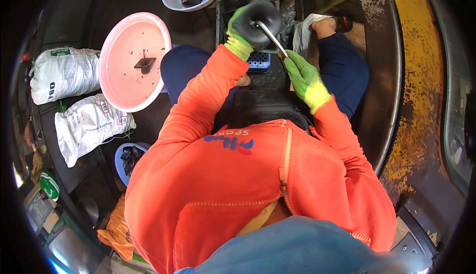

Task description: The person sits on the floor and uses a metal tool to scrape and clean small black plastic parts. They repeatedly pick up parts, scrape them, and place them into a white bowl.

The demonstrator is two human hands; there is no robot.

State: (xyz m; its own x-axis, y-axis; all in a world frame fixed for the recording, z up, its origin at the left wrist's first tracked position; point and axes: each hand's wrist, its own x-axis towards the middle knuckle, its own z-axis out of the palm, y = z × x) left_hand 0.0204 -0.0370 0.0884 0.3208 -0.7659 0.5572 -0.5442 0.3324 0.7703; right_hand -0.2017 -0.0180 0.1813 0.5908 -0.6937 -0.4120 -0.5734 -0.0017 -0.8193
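Observation:
In a yellow-green glove, my left hand (pixel 239 38) is closed around the edge of a black, rubber-like flared piece (pixel 254 18) with a small hole at its middle. My right hand (pixel 303 75), gloved the same way, grips a slim silver metal tool (pixel 271 37). The tool's far end reaches the hole in the black piece; how deep it goes is hidden. Both hands are raised in front of me, over a dark crate.
Below the hands stands the dark crate (pixel 222 26) beside a blue perforated basket (pixel 260 61). A pink basin (pixel 106 58) at left holds one dark piece (pixel 145 63). More dark pieces lie in a pale blue basin (pixel 171 0) and a blue tub (pixel 119 162). White sacks (pixel 72 73) sit farther left.

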